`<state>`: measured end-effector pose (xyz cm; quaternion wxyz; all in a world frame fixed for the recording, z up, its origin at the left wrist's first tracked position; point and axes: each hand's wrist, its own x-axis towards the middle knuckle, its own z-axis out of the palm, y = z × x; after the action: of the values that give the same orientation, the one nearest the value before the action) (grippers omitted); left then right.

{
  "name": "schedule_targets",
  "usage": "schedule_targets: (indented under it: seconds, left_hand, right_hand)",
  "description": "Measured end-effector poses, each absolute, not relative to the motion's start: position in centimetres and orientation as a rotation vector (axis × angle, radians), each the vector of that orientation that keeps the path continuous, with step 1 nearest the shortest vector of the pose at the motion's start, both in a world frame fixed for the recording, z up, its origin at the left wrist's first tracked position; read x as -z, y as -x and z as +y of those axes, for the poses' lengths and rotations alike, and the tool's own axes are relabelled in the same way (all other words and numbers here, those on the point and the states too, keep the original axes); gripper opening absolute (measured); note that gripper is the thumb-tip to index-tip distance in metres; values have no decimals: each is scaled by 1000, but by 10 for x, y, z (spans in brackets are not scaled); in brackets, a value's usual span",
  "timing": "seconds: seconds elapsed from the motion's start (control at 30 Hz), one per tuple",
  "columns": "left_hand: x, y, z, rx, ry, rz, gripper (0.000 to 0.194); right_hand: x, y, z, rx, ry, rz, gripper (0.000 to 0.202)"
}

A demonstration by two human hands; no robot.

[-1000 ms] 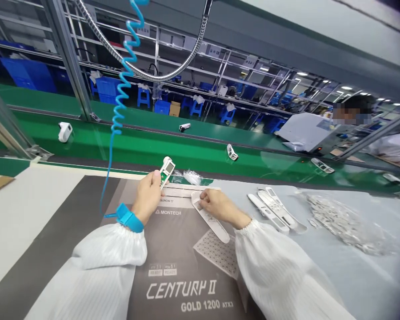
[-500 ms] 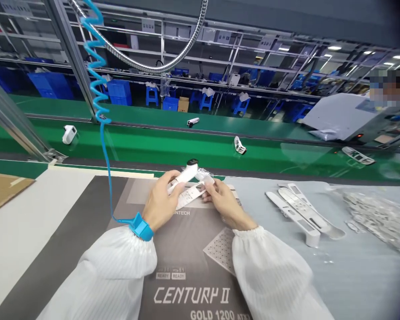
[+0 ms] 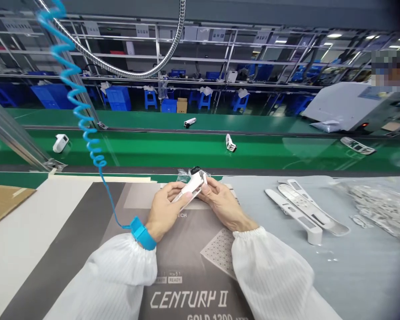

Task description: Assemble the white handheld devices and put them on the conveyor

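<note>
Above the dark printed box (image 3: pixel 183 249), my left hand (image 3: pixel 162 210) grips a white handheld device housing (image 3: pixel 192 183) with a black end piece (image 3: pixel 195 170). My right hand (image 3: pixel 224 203) pinches a slim white plastic cover (image 3: pixel 204 178) from the right. Housing and cover lie against each other, tilted up and to the right; whether they are joined I cannot tell. Fingers hide much of both parts. A blue wrist strap (image 3: pixel 142 233) circles my left wrist.
Several long white plastic shells (image 3: pixel 300 213) lie right on the grey mat, beside a clear bag of small parts (image 3: pixel 376 209). White parts, one a curved piece (image 3: pixel 230 143), rest on the green conveyor (image 3: pixel 153 153). A coiled blue cord (image 3: pixel 82 104) hangs left.
The white cover, earlier apart below the housing with its printed face showing, is now up against it. My hands have come closer together and the housing has turned.
</note>
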<state>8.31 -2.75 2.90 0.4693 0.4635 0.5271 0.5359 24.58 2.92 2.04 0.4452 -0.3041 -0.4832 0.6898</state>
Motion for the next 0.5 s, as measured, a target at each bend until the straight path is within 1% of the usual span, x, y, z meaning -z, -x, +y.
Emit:
schedule_targets:
  seconds: [0.1, 0.2, 0.3, 0.33, 0.4, 0.47, 0.5]
  left_hand:
    - [-29, -86, -29, -1337, -1158, 1346, 35]
    - [-27, -90, -33, -1347, -1339, 1406, 31]
    - [-28, -95, -38, -1288, -1637, 1522, 35]
    - [-29, -98, -40, -1196, -1755, 1585, 38]
    - [-32, -105, -44, -882, -1961, 1695, 45]
    - [-35, -110, -45, -575, -2086, 1748, 52]
    - [-37, -112, -45, -482, -2124, 1760, 55]
  right_hand:
    - [-21, -241, 27, -1638, 804, -1173, 45]
    - [-20, -233, 25, -1543, 864, -1117, 48]
    - [-23, -225, 22, -1629, 801, -959, 47]
    - [-24, -223, 21, -1689, 777, -881, 49]
    - [-27, -221, 19, -1786, 781, -718, 55]
    - [-28, -224, 18, -1806, 824, -622, 54]
    - [-29, -226, 19, -1793, 846, -604, 53]
